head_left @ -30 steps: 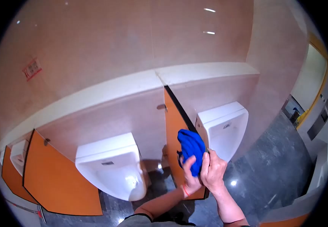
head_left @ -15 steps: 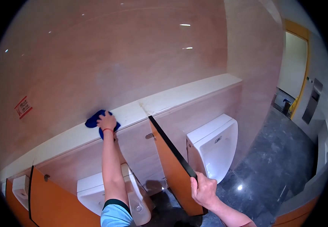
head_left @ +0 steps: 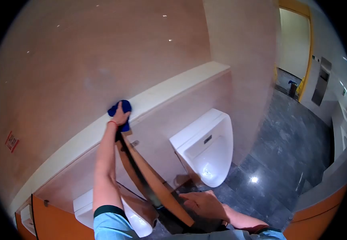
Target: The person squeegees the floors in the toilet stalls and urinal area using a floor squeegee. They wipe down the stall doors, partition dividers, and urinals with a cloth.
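My left hand (head_left: pixel 120 116) presses a dark blue cloth (head_left: pixel 124 106) onto the pale ledge (head_left: pixel 161 96) along the wall. The cloth bunches under the fingers and hangs slightly over the ledge's front edge. Just below it is the wall end of an orange divider panel (head_left: pixel 157 182) with a black edge, blurred by motion. My right hand (head_left: pixel 205 205) is beside the outer end of this panel, its fingers pointing left and apart from one another, with nothing seen in them.
A white urinal (head_left: pixel 203 148) hangs right of the divider, and another urinal (head_left: pixel 139 218) is partly behind my left arm. A second orange divider (head_left: pixel 57 216) stands at lower left. Dark tiled floor (head_left: pixel 277 160) leads to a doorway (head_left: pixel 293 44) at upper right.
My left hand and the cloth have moved right along the ledge to the divider's wall end. My right hand has let go of the divider's edge. The view has shifted right.
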Motion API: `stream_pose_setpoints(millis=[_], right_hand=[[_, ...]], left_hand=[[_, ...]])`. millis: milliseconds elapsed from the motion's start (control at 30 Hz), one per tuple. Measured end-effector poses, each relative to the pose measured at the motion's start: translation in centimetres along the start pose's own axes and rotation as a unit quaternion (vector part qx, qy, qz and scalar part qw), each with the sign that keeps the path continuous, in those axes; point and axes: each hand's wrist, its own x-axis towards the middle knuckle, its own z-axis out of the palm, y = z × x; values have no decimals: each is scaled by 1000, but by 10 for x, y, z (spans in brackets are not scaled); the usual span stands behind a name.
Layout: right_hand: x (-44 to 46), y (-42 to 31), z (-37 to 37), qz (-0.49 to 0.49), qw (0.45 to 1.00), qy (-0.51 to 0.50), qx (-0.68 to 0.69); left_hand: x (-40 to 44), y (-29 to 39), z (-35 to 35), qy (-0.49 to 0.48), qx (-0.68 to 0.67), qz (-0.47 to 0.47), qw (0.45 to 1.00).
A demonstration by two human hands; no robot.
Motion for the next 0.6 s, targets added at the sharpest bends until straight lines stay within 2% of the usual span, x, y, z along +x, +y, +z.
stream_pose_setpoints(millis=[33,133,167,200,300,333,367,433,500,600], right_hand=[[-14,19,-12,7,1000,-1,5],[-62,97,-37,53,998,-10,-37],[-78,119,-48,111,992,-28,-50],[-93,137,-59,167,983,-47,-65],[-127,175,-86,231,962,-94,-110],[-137,185,-94,236,963,-86,-93],[-144,195,-100,234,964,-84,-95],[-152,214,-113,243,953,-142,-115],[-147,224,-125,232,959,-127,-101],[-123,241,-137,201,969,-101,-102]], left_hand=[[8,-15,3,-33,38,-25,998],[8,10,-11,-96,109,-137,980],[5,27,-14,-98,124,-173,972],[5,32,-7,-73,139,-179,971],[4,22,3,7,128,-180,975],[8,6,10,40,125,-166,977],[5,12,12,49,139,-199,969],[5,11,20,85,151,-198,965],[11,-1,28,97,182,-199,958],[15,38,42,125,188,-216,950]])
